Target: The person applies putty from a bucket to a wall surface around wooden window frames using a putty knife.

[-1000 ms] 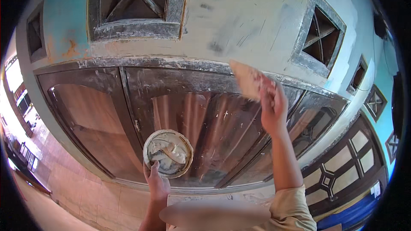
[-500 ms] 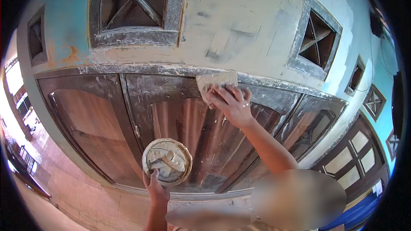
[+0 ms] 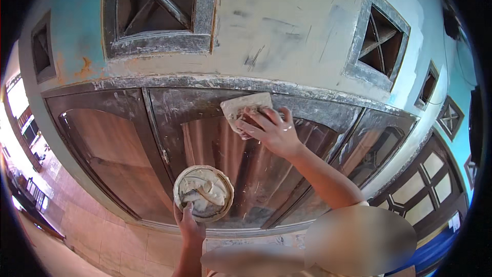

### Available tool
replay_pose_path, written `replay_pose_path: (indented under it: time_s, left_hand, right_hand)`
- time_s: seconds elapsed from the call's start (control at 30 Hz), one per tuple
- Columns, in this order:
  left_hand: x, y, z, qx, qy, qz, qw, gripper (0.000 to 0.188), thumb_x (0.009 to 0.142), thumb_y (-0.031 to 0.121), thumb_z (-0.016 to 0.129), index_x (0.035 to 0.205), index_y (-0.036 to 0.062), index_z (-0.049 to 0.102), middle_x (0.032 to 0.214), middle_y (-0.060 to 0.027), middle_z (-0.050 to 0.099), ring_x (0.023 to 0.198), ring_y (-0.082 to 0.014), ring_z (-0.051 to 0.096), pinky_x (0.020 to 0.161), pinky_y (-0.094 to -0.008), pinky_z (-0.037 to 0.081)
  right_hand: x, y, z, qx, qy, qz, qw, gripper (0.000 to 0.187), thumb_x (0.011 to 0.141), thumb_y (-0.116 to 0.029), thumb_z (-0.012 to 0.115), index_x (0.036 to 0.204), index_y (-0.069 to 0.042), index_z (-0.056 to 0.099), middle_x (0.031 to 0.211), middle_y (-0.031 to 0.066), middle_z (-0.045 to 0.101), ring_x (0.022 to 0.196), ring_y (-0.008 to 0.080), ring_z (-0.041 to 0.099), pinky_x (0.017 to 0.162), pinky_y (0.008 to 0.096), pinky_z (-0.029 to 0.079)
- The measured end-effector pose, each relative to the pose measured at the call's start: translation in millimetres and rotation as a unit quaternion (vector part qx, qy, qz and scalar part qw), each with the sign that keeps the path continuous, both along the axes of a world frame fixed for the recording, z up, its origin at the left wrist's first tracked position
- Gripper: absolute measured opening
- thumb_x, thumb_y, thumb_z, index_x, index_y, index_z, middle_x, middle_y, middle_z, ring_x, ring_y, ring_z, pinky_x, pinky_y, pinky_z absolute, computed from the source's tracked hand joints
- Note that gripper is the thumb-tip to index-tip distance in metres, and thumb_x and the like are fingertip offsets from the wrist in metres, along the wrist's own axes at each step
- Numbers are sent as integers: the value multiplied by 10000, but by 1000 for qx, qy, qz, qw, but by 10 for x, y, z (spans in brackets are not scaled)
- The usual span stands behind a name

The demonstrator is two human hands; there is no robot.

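My right hand (image 3: 277, 131) grips a squarish, pale putty spreader (image 3: 245, 107), its flat face smeared with filler. The spreader is in front of the upper rail of the dark wooden window (image 3: 184, 103), just below the whitened ledge; whether it touches the wood I cannot tell. Traces of filler whiten the fingers. Lower and to the left, my left hand (image 3: 190, 220) holds a round tub (image 3: 231, 190) by its near rim, thumb over the edge. Inside lies creamy putty (image 3: 207, 182), spread unevenly.
Above the window, the patched wall (image 3: 287, 0) carries dark scuffs between two vents, a left one (image 3: 159, 45) and a right one (image 3: 359, 66), with crossed bars. A panelled door (image 3: 425, 184) stands at right. Tiled floor (image 3: 97, 231) runs along the lower left.
My right hand has drawn the spreader left and slightly down from the whitened ledge, tilting it. The tub in my left hand has shifted slightly right.
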State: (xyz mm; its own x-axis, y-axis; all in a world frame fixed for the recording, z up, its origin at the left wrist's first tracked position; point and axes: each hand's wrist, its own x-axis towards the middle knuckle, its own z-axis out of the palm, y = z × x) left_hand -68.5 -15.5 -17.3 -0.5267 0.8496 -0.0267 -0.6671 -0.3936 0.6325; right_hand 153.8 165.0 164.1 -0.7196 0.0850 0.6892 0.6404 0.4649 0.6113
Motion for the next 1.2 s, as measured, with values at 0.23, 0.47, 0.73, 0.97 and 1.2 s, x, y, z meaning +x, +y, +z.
replay_pose_path:
  time_s: [0.23, 0.47, 0.73, 0.97, 1.2]
  left_hand:
    - [42, -41, 40, 3, 11, -19, 1000, 456, 895, 9, 500, 1339, 86, 434, 1258, -83, 528, 1135, -217, 541, 948, -376, 472]
    - [0, -79, 14, -13, -1, -3, 1000, 466, 886, 0, 491, 1343, 79, 441, 1243, -78, 532, 1131, -218, 544, 931, -367, 480]
    - [25, -104, 61, -23, 1, -2, 1000, 456, 898, -3, 494, 1344, 79, 443, 1254, -84, 530, 1141, -227, 544, 964, -380, 475]
    - [-31, -106, -139, -23, 11, 7, 1000, 476, 899, -17, 487, 1359, 92, 435, 1283, -88, 524, 1171, -234, 532, 983, -393, 462]
    - [140, -85, -22, -37, 25, -32, 998, 491, 892, 13, 509, 1370, 93, 426, 1288, -91, 520, 1165, -240, 530, 978, -396, 459]
  right_hand:
    - [163, 125, 969, 102, 170, -87, 976, 510, 789, -172, 641, 1253, -376, 586, 1213, -82, 580, 1107, 189, 515, 858, 489, 420]
    - [84, -110, 8, 12, 63, -42, 997, 550, 800, -190, 638, 1298, -407, 553, 1275, -81, 557, 1130, 182, 516, 851, 516, 422]
    - [150, 53, 574, 27, 166, -115, 979, 547, 840, -108, 591, 1327, -353, 539, 1288, -35, 539, 1115, 247, 512, 875, 501, 382]
    - [291, -261, -7, 9, 154, -76, 985, 475, 789, -235, 672, 1238, -377, 612, 1237, -68, 586, 1103, 192, 535, 936, 449, 311]
    - [430, 123, 1045, 116, 241, -70, 961, 520, 824, -104, 582, 1291, -333, 577, 1200, -4, 580, 1129, 238, 530, 929, 476, 361]
